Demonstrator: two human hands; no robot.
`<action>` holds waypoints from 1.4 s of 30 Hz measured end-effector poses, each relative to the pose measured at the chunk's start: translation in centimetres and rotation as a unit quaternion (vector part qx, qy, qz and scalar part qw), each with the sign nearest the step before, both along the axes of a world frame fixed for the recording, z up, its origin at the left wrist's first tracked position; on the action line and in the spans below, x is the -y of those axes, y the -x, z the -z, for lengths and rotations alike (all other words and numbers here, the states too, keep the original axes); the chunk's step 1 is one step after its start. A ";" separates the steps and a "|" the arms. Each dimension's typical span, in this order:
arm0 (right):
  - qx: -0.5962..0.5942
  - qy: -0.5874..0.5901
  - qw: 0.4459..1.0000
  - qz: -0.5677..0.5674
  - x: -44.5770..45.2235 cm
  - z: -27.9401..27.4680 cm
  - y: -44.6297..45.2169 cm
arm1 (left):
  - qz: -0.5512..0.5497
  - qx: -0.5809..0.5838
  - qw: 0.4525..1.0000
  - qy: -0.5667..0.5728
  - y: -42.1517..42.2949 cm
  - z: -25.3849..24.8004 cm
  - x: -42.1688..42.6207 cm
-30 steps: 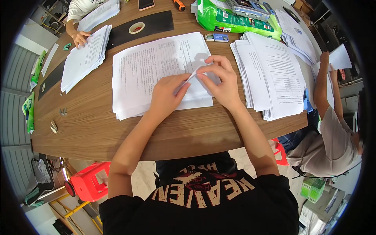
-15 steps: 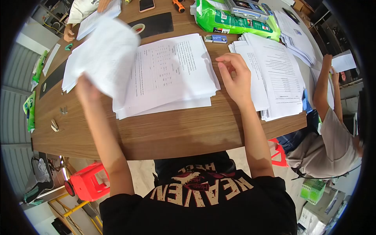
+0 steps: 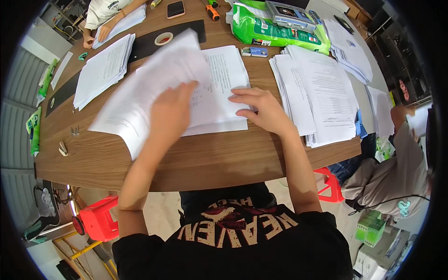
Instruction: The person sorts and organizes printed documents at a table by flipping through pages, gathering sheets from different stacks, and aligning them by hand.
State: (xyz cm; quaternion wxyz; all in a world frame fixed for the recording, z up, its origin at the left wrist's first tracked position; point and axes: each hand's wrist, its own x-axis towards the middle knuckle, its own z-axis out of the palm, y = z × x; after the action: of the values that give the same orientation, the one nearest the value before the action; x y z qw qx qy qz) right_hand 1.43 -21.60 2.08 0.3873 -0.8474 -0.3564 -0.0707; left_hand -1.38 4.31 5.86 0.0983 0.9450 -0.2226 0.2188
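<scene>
Left of the frame's centre, a curved white printed sheet (image 3: 140,93) is raised, not yet flat; the blurred left hand (image 3: 171,112) has an unclear grip. The right hand (image 3: 261,108), fingers parted, meets the flat white paper stack (image 3: 228,70).

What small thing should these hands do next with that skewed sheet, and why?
Probably the left hand should ease the skewed sheet down flat: it curls and sticks out leftward from the middle stack, while the right hand, at that stack's right side, seems placed to steady the pages.
</scene>
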 end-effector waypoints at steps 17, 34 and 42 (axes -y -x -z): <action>0.088 0.010 0.991 0.104 -1.6 -0.2 0.3 | 0.015 -0.107 0.988 0.113 -0.6 3.0 4.5; -0.138 -0.136 0.979 0.058 -2.3 -0.7 -1.0 | 0.163 -0.117 0.943 0.266 -2.5 4.7 3.9; 0.105 -0.178 0.970 0.130 -3.3 -2.1 -0.2 | 0.073 -0.161 0.927 0.331 -3.1 5.9 3.1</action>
State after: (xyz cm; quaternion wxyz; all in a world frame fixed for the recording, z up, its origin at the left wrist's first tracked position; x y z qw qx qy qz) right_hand 1.65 -18.26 4.20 0.4800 -0.7916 -0.2635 -0.2710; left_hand 1.70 1.20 0.01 0.4560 0.8621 -0.1873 0.1176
